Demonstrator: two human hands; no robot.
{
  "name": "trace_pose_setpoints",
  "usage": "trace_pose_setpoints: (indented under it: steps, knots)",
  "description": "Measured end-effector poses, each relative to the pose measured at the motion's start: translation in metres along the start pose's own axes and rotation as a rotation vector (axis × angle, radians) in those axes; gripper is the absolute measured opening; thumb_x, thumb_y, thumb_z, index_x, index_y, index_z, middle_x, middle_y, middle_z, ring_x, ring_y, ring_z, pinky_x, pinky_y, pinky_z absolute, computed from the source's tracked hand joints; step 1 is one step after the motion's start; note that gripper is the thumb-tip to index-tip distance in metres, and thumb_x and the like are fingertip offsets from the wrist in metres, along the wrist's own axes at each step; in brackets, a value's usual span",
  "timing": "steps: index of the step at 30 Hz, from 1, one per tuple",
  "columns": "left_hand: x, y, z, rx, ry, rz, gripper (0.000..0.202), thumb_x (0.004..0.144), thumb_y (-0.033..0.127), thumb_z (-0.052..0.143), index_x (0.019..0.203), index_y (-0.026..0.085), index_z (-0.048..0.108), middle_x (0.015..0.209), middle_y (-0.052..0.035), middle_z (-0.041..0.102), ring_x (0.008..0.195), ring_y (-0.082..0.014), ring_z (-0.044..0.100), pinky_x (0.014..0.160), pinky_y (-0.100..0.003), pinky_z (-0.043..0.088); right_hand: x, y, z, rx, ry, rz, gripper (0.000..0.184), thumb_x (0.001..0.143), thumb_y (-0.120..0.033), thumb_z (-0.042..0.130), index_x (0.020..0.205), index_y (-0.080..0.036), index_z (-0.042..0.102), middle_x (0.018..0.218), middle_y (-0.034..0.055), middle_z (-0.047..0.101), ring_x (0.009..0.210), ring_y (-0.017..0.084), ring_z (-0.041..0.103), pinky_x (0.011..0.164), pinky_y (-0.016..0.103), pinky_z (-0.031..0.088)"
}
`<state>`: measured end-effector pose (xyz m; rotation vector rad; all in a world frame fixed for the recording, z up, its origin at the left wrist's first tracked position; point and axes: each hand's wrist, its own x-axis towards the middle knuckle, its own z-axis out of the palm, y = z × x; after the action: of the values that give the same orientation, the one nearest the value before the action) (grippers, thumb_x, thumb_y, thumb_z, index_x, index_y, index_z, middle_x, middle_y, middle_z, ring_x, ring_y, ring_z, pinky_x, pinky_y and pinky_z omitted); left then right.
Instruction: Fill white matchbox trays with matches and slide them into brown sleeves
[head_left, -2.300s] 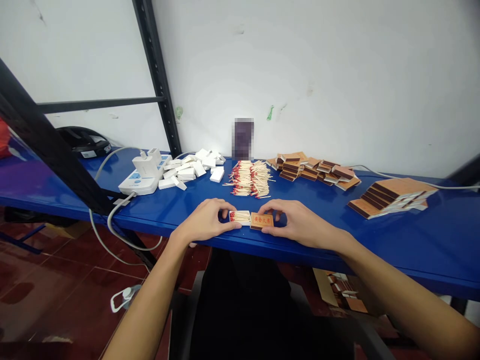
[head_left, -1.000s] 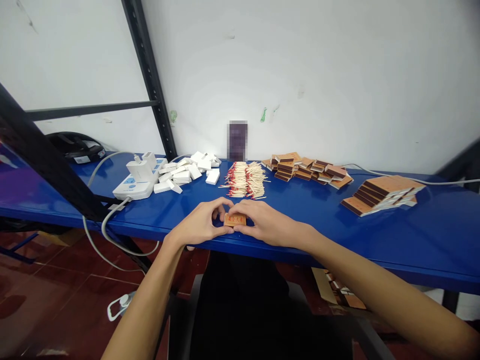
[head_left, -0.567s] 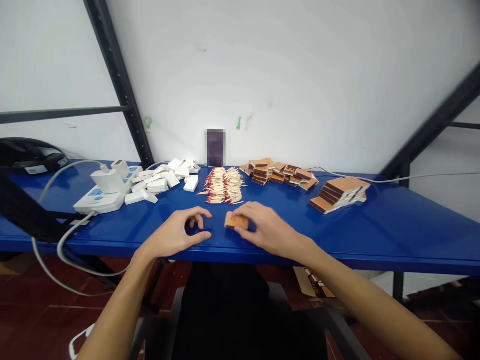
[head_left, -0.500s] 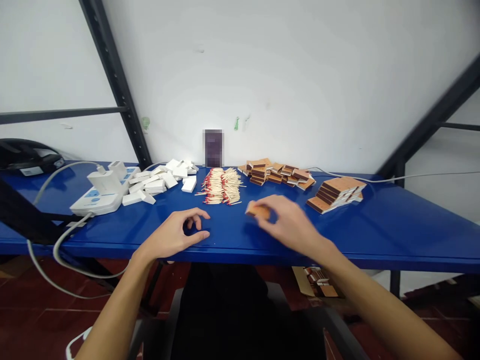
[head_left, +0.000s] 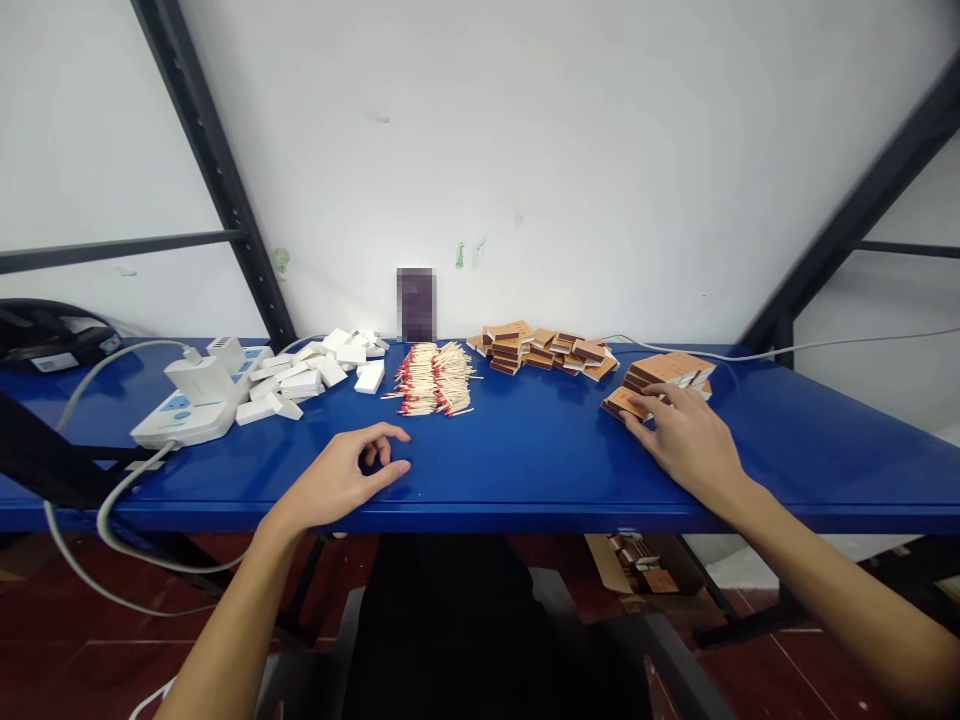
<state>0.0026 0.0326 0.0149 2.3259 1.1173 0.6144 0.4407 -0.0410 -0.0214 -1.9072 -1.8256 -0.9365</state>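
My right hand (head_left: 686,430) is at the stack of brown matchboxes (head_left: 667,369) on the right of the table. Its thumb and fingers are closed on a matchbox (head_left: 624,402) at the stack's front left; the fingers partly cover it. My left hand (head_left: 356,470) rests near the front edge of the table, fingers curled but thumb and forefinger apart, holding nothing. Beyond it lie two side-by-side rows of red-tipped matches (head_left: 435,378). White matchbox trays (head_left: 315,368) are heaped to the left. Brown matchbox sleeves (head_left: 540,347) form a loose pile behind, right of the matches.
On the blue table (head_left: 480,470), a white power strip (head_left: 191,405) with plugs and a grey cable stands at the left. A dark pixelated upright object (head_left: 417,305) leans on the wall. Under the table, a cardboard box (head_left: 637,565) holds more matchboxes. Black posts (head_left: 225,170) frame the table.
My right hand has carried a matchbox rightward from the middle of the table to the stack. My left hand has stayed in nearly the same place. The view has shifted slightly.
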Motion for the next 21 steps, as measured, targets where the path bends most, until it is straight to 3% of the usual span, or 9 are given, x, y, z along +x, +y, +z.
trace_pose_setpoints:
  steps: [5,9,15,18,21]
  knots:
    - [0.001,-0.001,0.0,-0.001,0.014,0.004,0.041,0.09,0.053,0.052,0.114,0.022,0.065,0.076,0.0005,0.058,0.071,-0.0156,0.052,0.067,-0.028,0.042,0.003,0.001,-0.001,0.013,-0.035,-0.02,0.039,0.097,-0.038,0.039,0.101,-0.015,0.071,0.103,0.0163,0.065,0.096,0.031,0.06,0.078,0.042,0.051]
    - [0.002,0.002,0.0,0.001,0.006,-0.004,0.039,0.091,0.052,0.051,0.112,0.022,0.066,0.075,0.0009,0.057,0.07,-0.0156,0.052,0.067,-0.027,0.041,0.0,0.011,-0.012,0.066,-0.084,-0.075,0.04,0.095,-0.038,0.041,0.119,-0.017,0.065,0.109,0.0169,0.062,0.099,0.032,0.059,0.084,0.046,0.049]
    - [0.001,0.003,-0.001,0.01,0.007,-0.011,0.038,0.091,0.052,0.052,0.11,0.022,0.067,0.073,0.0013,0.055,0.068,-0.0151,0.05,0.065,-0.027,0.04,0.028,0.035,-0.032,0.012,-0.221,-0.443,0.061,0.076,-0.026,0.06,0.137,-0.028,0.052,0.142,0.011,0.052,0.129,0.04,0.042,0.098,0.059,0.039]
    - [0.001,0.003,-0.001,0.005,0.008,-0.02,0.039,0.091,0.053,0.052,0.11,0.023,0.067,0.073,0.0016,0.055,0.068,-0.0147,0.05,0.065,-0.027,0.04,0.053,0.035,-0.027,0.036,-0.281,-0.599,0.069,0.069,-0.019,0.064,0.136,-0.027,0.053,0.141,0.0107,0.055,0.138,0.039,0.034,0.102,0.059,0.034]
    - [0.001,0.002,-0.001,-0.001,0.01,-0.016,0.039,0.091,0.053,0.052,0.111,0.023,0.067,0.074,0.0014,0.056,0.069,-0.0147,0.05,0.066,-0.027,0.041,0.073,0.031,-0.011,-0.075,-0.412,-0.68,0.067,0.059,-0.009,0.065,0.125,-0.024,0.062,0.13,0.0113,0.064,0.134,0.037,0.041,0.099,0.055,0.038]
